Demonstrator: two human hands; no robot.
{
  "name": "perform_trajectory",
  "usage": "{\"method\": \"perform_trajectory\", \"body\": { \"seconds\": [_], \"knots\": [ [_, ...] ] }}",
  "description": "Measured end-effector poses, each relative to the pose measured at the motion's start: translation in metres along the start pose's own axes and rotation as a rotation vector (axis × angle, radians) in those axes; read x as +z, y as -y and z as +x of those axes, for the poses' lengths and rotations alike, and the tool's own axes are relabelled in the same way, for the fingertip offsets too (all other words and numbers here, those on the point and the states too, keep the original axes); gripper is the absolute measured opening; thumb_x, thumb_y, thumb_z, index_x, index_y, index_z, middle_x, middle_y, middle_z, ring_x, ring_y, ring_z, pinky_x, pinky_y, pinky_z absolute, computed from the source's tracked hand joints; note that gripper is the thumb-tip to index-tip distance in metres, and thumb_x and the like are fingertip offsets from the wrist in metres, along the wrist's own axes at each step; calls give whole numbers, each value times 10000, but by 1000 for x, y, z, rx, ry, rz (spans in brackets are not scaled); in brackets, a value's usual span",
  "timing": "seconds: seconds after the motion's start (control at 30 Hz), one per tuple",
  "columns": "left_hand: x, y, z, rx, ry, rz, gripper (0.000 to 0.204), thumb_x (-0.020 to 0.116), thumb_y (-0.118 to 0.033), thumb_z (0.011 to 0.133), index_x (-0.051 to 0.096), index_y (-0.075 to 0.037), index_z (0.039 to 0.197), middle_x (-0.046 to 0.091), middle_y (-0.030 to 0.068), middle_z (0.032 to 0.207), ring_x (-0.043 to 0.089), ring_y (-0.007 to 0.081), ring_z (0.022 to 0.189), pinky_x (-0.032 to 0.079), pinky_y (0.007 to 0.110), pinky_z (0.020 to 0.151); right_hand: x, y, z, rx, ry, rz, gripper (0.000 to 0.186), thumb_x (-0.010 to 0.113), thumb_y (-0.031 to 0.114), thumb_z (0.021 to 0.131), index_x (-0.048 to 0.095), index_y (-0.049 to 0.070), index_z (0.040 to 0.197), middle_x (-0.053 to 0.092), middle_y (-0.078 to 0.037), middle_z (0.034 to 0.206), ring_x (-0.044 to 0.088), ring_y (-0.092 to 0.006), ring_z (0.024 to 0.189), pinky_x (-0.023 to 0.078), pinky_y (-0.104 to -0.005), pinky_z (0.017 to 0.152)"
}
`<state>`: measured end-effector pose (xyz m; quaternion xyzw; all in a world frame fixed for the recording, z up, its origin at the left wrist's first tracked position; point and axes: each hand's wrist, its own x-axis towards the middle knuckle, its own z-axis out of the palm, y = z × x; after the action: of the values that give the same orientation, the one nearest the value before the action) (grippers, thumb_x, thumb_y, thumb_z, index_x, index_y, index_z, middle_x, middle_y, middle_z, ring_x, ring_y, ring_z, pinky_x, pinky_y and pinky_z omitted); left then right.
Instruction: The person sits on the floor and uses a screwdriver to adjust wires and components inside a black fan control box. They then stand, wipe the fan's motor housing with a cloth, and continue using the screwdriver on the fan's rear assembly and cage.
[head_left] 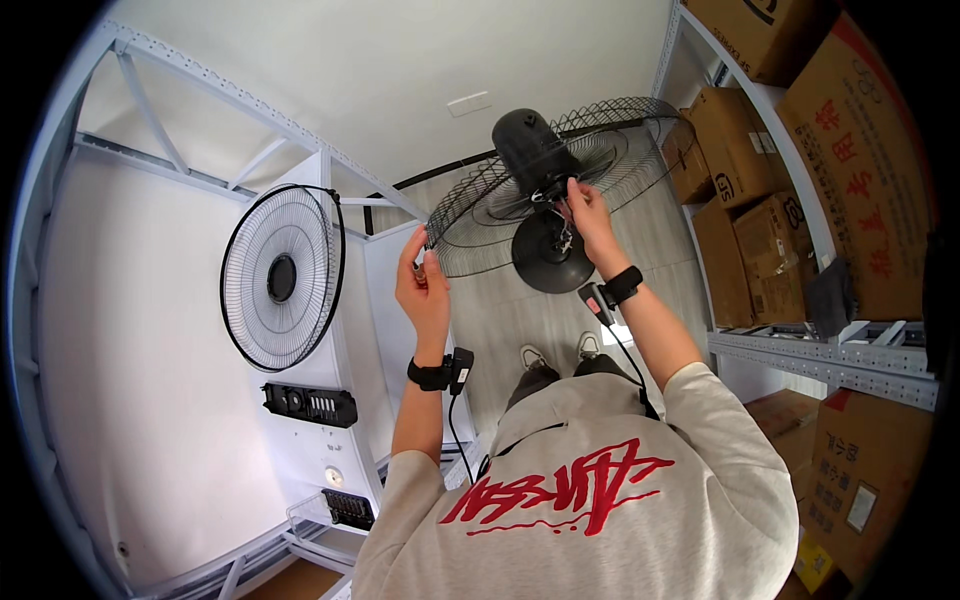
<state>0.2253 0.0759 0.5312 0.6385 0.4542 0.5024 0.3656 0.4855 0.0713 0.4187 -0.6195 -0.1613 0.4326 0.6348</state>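
A black standing fan [532, 150] is in front of me, seen from above. Its motor housing sits behind a wide wire grille [470, 225], and below is a round dark base [552, 262] on the floor. My left hand [424, 292] is at the grille's left edge, thumb and fingers curled at the wire rim. A small bit shows between those fingers, too small to name. Closed at the fan's neck, just under the motor housing, is my right hand [592, 222]. Loose wires [566, 236] hang below it; its fingertips are partly hidden.
On the white shelf at left stand a detached round fan grille [245, 285] and a black slotted part [310, 405]. A black rack-like piece [348, 508] lies lower. Cardboard boxes [745, 150] fill the metal shelving at right, with a grey cloth [830, 300] hanging there.
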Motion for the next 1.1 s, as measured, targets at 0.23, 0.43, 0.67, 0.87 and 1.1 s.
{"method": "perform_trajectory", "body": {
  "seconds": [0.23, 0.43, 0.67, 0.87, 1.1],
  "knots": [
    [-3, 0, 1, -4, -29, 3, 262, 546, -63, 993, 613, -34, 1245, 630, 68, 1310, 478, 17, 583, 406, 183, 509, -7, -3, -1, -89, -34, -117, 417, 608, 400, 983, 602, -3, 1087, 686, -86, 964, 657, -136, 888, 523, -270, 797],
    [-3, -5, -1, -35, -27, -34, 256, 566, -68, 984, 622, -40, 1232, 630, 65, 1316, 481, 6, 627, 409, 178, 537, -17, 0, 8, 421, 515, 509, 525, 504, 427, 1031, 513, -30, 1288, 679, -183, 1143, 683, -245, 1052, 577, -313, 831],
    [-3, -2, -3, -23, 10, 1, 282, 596, -79, 973, 627, -48, 1252, 612, 80, 1360, 564, 27, 795, 450, 178, 617, 1, -25, 7, 6, 64, 90, 595, 658, 490, 932, 528, -14, 1221, 667, -91, 994, 680, -182, 905, 564, -292, 778],
    [-24, -2, -20, 114, -128, 171, 297, 621, -57, 947, 636, -67, 1243, 605, 99, 1361, 626, 83, 861, 494, 209, 634, -4, -6, -3, 451, 495, 511, 722, 648, 560, 900, 574, -89, 1209, 681, -181, 1136, 695, -203, 926, 581, -293, 787],
    [-96, 12, -46, -13, -407, 444, 283, 657, -7, 870, 665, -84, 1141, 690, 84, 1147, 551, 126, 575, 461, 250, 555, -12, -44, 83, 415, 407, 478, 593, 700, 451, 900, 604, -80, 1145, 703, -151, 959, 668, -168, 870, 560, -263, 781]
  ]
}}
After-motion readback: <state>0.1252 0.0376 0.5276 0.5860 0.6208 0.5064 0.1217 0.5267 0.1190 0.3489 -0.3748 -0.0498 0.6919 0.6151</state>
